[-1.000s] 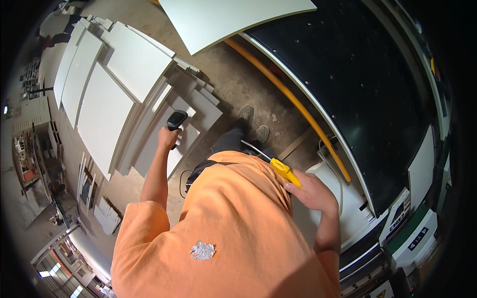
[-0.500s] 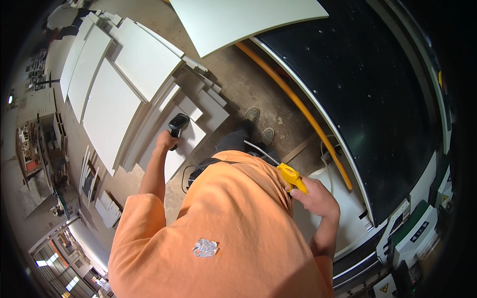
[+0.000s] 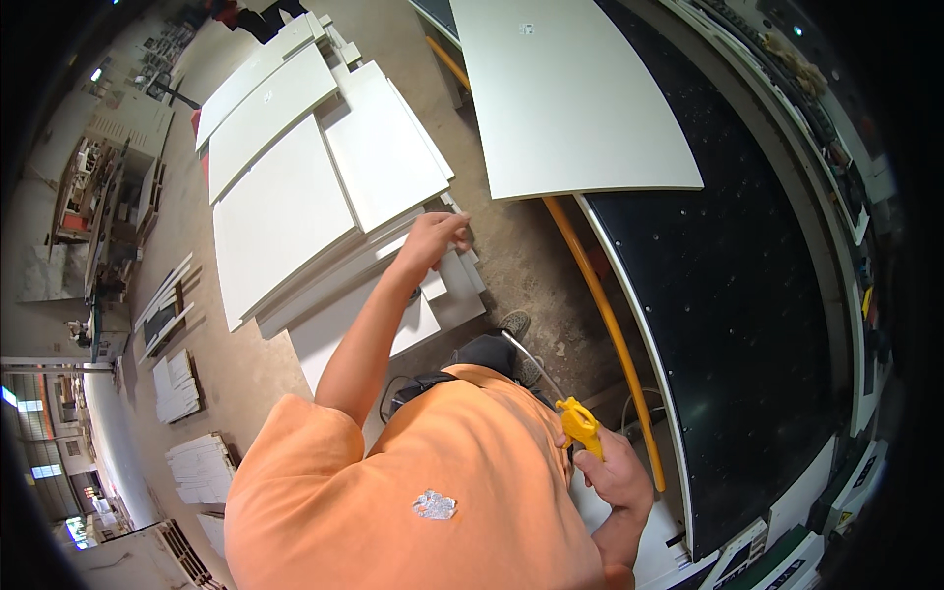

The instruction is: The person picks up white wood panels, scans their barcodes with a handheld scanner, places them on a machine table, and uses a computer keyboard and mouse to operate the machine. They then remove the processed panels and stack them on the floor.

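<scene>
My left hand (image 3: 435, 242) is raised over the near edge of a stack of white panels (image 3: 285, 187). Its fingers are bent and partly apart, with nothing visible in them. Mostly hidden behind that forearm, a dark bit of the barcode scanner (image 3: 414, 294) shows on a lower panel. My right hand (image 3: 618, 472) grips a yellow air blow gun (image 3: 580, 425) by its handle, close to my right side. The gun's thin metal nozzle points away toward my feet. Ahead on the right, a large white panel (image 3: 580, 108) with a small label lies partly over a black machine bed (image 3: 747, 324).
An orange rail (image 3: 602, 295) runs along the machine's near side. Concrete floor (image 3: 526, 261) separates stack and machine. Wrapped or stacked boards (image 3: 202, 472) lie on the floor at the left. Another person (image 3: 261, 18) is partly visible at the far top.
My left hand has let go of the barcode scanner and moved up and right. My view has turned, showing more of the panel on the machine. The blow gun stays in my right hand.
</scene>
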{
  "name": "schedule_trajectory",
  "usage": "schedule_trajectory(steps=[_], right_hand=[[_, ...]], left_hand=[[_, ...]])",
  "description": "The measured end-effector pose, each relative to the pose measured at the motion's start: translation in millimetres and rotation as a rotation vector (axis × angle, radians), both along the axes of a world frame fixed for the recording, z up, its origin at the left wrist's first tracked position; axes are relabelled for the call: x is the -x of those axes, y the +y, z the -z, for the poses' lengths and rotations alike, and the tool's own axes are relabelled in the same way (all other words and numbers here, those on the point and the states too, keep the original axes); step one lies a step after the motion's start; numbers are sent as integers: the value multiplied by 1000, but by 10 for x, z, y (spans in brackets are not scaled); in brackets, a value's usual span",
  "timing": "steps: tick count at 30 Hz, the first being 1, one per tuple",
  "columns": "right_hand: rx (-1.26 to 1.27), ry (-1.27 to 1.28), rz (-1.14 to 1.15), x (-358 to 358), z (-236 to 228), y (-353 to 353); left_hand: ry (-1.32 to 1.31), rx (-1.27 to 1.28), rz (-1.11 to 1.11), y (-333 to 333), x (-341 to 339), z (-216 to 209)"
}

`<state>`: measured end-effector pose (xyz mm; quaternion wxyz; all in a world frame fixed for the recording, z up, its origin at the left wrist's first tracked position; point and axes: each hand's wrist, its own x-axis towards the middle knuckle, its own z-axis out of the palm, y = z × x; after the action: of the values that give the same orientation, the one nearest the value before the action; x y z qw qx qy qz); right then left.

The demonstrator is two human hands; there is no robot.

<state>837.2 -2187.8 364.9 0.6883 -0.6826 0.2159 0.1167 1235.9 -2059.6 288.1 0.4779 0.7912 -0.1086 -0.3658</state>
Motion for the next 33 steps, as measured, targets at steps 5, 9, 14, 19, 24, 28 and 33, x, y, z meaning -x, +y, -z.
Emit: schedule_trajectory(steps=[5,9,14,19,24,28,33], right_hand=[[-106,180,108,241,-91,21],[-161,-116,541,416,95,202],[73,-53,807,322,414,346],[-39,-183,832,54,470,396],[299,230,1028,-112,704,374],[218,417,1421,30,950,413],[142,381,1991,286,1189,484]], left_hand=[[121,97,354,-755,319,-273],[-101,279,378,-1309,279,-368],[-572,144,602,-2209,234,-232],[-920,166,619,-2969,253,144],[-1096,63,825,-3242,151,535],[-1122,125,817,-3291,127,627],[-1182,104,793,-3388,6,645]])
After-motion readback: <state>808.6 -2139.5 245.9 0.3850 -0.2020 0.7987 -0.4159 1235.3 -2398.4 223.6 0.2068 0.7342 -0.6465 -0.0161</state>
